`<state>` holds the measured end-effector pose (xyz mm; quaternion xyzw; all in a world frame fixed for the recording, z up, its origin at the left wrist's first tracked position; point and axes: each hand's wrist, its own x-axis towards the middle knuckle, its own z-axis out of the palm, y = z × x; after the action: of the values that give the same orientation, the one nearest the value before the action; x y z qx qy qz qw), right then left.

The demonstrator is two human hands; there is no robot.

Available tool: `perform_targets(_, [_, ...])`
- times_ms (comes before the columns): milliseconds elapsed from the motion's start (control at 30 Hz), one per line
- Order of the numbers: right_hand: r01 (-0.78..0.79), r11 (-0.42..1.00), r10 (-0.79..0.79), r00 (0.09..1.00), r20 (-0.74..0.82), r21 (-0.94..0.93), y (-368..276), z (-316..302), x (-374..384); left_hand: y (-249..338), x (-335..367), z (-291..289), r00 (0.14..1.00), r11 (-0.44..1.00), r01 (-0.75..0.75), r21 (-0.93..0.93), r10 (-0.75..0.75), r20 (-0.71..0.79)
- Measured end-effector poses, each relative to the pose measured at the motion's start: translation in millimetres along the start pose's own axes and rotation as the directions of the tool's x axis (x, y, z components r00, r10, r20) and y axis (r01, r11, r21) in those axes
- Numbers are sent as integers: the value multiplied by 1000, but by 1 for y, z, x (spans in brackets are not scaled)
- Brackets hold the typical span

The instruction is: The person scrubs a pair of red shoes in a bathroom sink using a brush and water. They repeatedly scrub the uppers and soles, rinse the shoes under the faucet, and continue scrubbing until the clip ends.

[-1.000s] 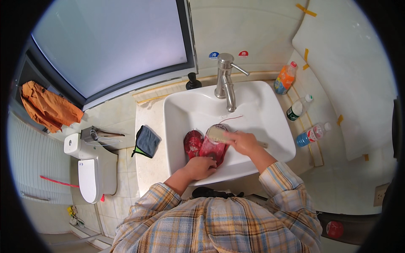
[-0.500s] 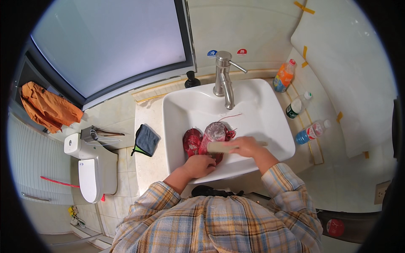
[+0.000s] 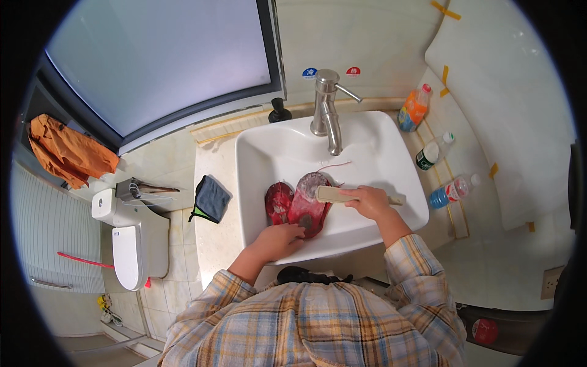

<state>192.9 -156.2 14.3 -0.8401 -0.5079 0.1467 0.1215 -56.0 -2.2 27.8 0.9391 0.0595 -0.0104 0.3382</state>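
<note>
Two wet red items, seemingly shoes, lie side by side in the white sink (image 3: pixel 379 147). My left hand (image 3: pixel 278 242) is closed on the near end of the right red shoe (image 3: pixel 306 205), which has whitish foam on its upper side and a greyish patch at its far end. A thin red lace trails from that end. The left red shoe (image 3: pixel 279 200) rests against it, just beyond my left hand. A beige brush (image 3: pixel 332 194) is gripped by its handle in my right hand (image 3: pixel 369 203). Its head reaches the right shoe's edge; the bristles are hidden.
A silver faucet (image 3: pixel 326 110) rises behind the sink, beside a black-topped dispenser (image 3: pixel 279 111). Orange (image 3: pixel 414 109), green-labelled (image 3: pixel 434 151) and blue (image 3: pixel 454 191) bottles line the right ledge. A grey cloth (image 3: pixel 211 199) lies on the left counter.
My right hand and the brush have shifted right, off the near part of the right shoe, uncovering more of its red surface. My left hand has moved slightly left and still grips the shoe.
</note>
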Motion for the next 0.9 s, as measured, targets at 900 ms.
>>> perform_targets(900, [195,972,-209,972,105,133,-43,17,7,-11,-4,4,989,999,45,2,-45,143])
